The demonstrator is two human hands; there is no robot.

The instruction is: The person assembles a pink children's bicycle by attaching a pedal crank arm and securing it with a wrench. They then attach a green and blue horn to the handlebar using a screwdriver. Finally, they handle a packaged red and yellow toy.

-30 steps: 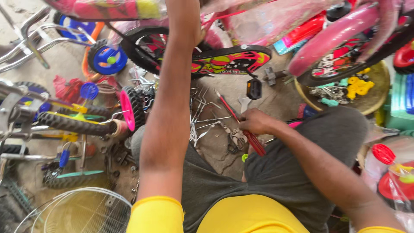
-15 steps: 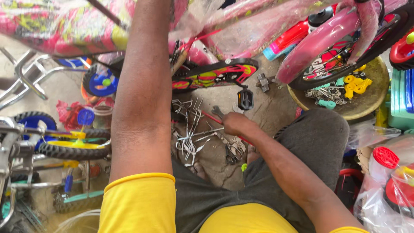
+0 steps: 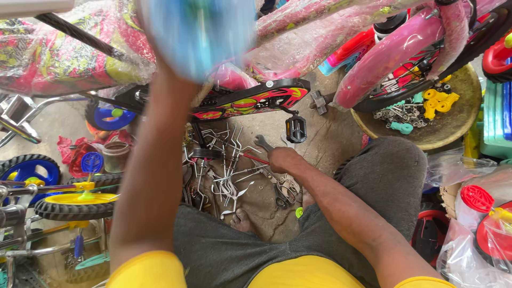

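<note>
My right hand (image 3: 284,158) reaches down to a heap of bent metal brackets (image 3: 229,173) on the concrete floor. Its fingers are closed around a steel spanner (image 3: 261,142), and a thin red rod (image 3: 253,156) sticks out beside it. My left arm is raised high in front of the camera. At its end my left hand (image 3: 178,77) is mostly hidden behind a blurred blue round thing (image 3: 198,33) that it appears to hold up close to the lens.
A child's bicycle with a flame-patterned chain guard (image 3: 250,99) and black pedal (image 3: 295,129) stands just beyond the heap. A pink bicycle (image 3: 394,48) and a round tray (image 3: 458,130) of small yellow and teal parts are right. Small wheels (image 3: 80,201) lie left.
The view has tilted and closed in. My right hand moved left over the bracket heap with its tool. The blurred blue thing now shows at the top of my raised left arm.
</note>
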